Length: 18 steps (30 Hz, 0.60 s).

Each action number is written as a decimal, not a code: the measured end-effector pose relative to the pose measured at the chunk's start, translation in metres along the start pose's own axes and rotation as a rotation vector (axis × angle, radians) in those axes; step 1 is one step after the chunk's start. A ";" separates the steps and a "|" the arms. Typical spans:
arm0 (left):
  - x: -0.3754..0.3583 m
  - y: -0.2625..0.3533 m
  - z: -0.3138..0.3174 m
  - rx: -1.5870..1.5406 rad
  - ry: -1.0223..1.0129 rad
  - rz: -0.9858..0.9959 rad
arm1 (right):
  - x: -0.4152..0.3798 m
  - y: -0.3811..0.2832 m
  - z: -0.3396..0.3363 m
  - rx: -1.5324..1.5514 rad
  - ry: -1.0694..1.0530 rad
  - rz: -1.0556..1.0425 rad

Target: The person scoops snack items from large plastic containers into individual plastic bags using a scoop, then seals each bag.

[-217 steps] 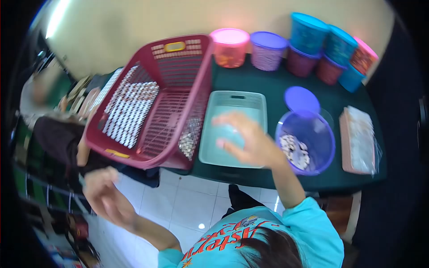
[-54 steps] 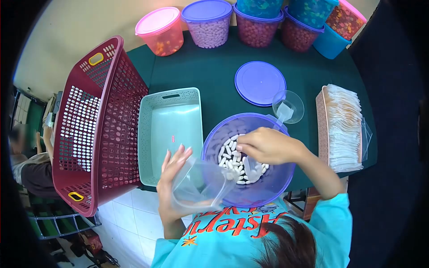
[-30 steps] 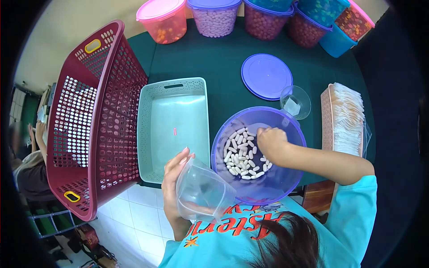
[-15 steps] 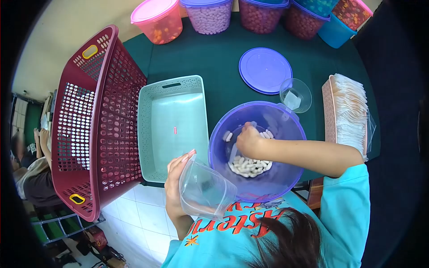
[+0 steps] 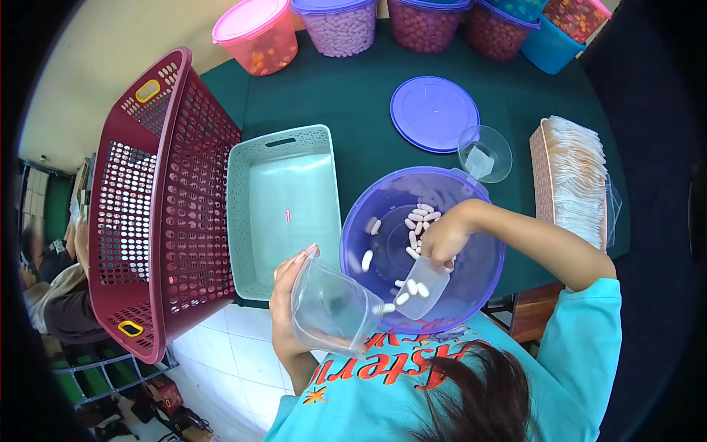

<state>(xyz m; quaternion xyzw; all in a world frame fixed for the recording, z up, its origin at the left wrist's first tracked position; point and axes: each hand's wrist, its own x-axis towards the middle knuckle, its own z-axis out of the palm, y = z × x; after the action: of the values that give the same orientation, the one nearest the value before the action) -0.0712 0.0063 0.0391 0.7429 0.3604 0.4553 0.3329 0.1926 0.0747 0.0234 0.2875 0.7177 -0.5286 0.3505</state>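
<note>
My right hand (image 5: pixel 447 234) is closed on a clear scoop (image 5: pixel 427 292) inside the purple tub (image 5: pixel 479 287). A few white oblong pieces (image 5: pixel 412 289) lie in the scoop, whose front edge is tilted towards a clear plastic pouch (image 5: pixel 331 306). One piece is at the pouch's mouth. My left hand (image 5: pixel 287 295) holds the pouch from its left side, beside the tub's rim. More white pieces (image 5: pixel 417 221) rest on the tub's floor, and one (image 5: pixel 367 260) shows near its left wall.
A pale green basket (image 5: pixel 283 214) stands left of the tub, beside a tall maroon basket (image 5: pixel 195 199). Behind are a purple lid (image 5: pixel 434 114), a clear round cup (image 5: pixel 497 151) and filled tubs (image 5: pixel 339 29). At right is a pink basket of packets (image 5: pixel 578 177). Another person (image 5: pixel 66 287) sits far left.
My right hand has moved right and down, and the scoop is now tilted towards the pouch with white pieces in it. My left hand stays almost in place.
</note>
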 end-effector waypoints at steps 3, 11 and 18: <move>-0.005 -0.007 0.001 0.009 -0.002 0.024 | -0.010 0.006 0.003 0.098 0.059 -0.084; 0.004 0.014 0.008 0.258 -0.089 -0.063 | -0.134 -0.076 -0.017 -0.321 0.771 0.128; 0.010 0.021 0.015 0.302 -0.079 -0.113 | -0.096 -0.137 0.016 -1.082 1.175 0.084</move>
<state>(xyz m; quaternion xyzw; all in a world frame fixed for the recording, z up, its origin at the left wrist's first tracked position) -0.0494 0.0013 0.0558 0.7804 0.4527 0.3467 0.2564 0.1449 0.0175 0.1741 0.3359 0.9304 0.1447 0.0256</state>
